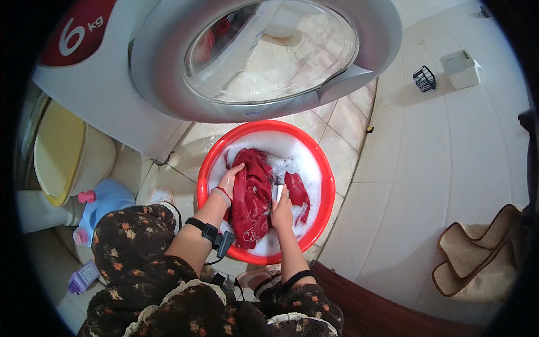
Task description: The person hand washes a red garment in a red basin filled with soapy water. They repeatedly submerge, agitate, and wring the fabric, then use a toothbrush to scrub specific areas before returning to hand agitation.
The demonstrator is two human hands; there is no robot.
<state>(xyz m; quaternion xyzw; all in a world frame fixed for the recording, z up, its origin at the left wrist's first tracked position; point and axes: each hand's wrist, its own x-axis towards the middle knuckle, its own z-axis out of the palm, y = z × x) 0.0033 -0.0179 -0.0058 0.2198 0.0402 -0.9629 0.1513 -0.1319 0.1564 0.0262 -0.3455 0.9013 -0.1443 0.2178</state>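
A round red plastic basin (pixel 329 185) stands on the tiled floor, holding white suds and water. Wet red cloth (pixel 252 193) lies bunched in its left half, and another red part (pixel 297 191) shows through the foam at the right. My left hand (pixel 228 181) grips the upper left edge of the cloth. In my right hand (pixel 282 210) is a white brush or similar scrubbing tool (pixel 278 191), held against the right side of the bunched cloth; its underside is hidden.
An open front-loading washing machine door (pixel 168 84) hangs over the basin's far side. Left are a yellow-rimmed container (pixel 61 147), a blue detergent jug (pixel 107 196) and a purple bottle (pixel 84 276). A beige mat (pixel 471 257) hangs at right, near a wall-mounted white box (pixel 461 71) and black basket (pixel 424 78).
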